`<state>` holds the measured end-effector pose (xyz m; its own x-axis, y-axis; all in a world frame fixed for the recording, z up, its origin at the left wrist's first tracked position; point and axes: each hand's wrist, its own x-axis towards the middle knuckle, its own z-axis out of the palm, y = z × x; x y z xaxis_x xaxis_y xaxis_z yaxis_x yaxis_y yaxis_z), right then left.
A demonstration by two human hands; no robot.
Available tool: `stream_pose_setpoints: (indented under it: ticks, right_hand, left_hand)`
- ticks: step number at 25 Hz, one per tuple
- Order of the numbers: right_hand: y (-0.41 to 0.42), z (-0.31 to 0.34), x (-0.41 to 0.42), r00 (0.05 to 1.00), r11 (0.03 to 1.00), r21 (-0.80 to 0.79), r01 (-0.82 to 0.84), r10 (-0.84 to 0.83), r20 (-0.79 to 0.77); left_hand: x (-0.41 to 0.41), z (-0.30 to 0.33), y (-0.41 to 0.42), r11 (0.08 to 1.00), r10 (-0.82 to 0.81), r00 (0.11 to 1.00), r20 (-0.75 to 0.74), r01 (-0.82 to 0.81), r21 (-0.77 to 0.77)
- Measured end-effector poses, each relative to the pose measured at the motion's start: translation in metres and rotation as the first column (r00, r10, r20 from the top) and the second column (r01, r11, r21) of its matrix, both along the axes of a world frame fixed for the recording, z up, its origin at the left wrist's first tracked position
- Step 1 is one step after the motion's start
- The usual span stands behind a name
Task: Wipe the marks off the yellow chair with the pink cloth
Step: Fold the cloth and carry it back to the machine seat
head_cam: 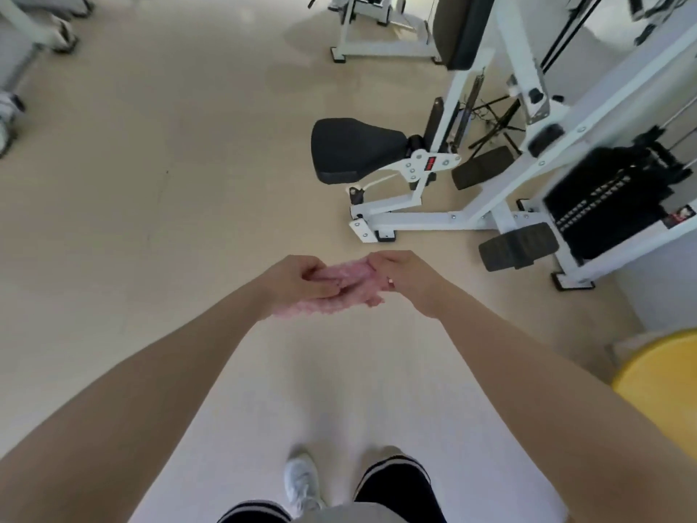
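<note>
Holding the pink cloth (341,290) in front of the body, above the floor (151,183), both hands work on it together: the left hand (298,283) has its fingers curled into the bunched fabric, and the right hand (401,275) pinches its other end. I think the cloth is being folded or gathered into a pad for wiping. The yellow chair (663,390) is to the right of the cloth and nearer the person, well apart and not yet touched. Beyond the cloth, to the right, stands a white gym machine (490,205) with a black seat (354,149); it does not block the way
</note>
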<state>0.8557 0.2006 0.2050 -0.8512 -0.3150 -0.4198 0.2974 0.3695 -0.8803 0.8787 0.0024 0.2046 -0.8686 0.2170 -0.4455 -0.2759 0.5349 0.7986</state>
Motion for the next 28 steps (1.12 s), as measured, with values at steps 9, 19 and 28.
stream_pose_setpoints:
  ticks: [9,19,28]
  right_hand:
    - [-0.08,-0.017,-0.193,0.99,0.98,0.143,0.136,-0.141,0.023]
    - [-0.132,0.004,-0.427,0.939,0.979,0.089,0.183,-0.201,0.28]
    - [-0.173,-0.047,-0.546,0.986,0.888,0.451,-0.091,0.018,0.164]
  left_hand:
    - [-0.16,-0.019,-0.096,0.972,0.208,0.976,0.063,-0.213,0.1]
    - [-0.417,-0.004,-0.143,0.68,0.354,0.809,0.47,-0.567,0.465]
    - [-0.626,-0.044,-0.169,0.986,-0.168,0.912,0.375,0.151,0.076]
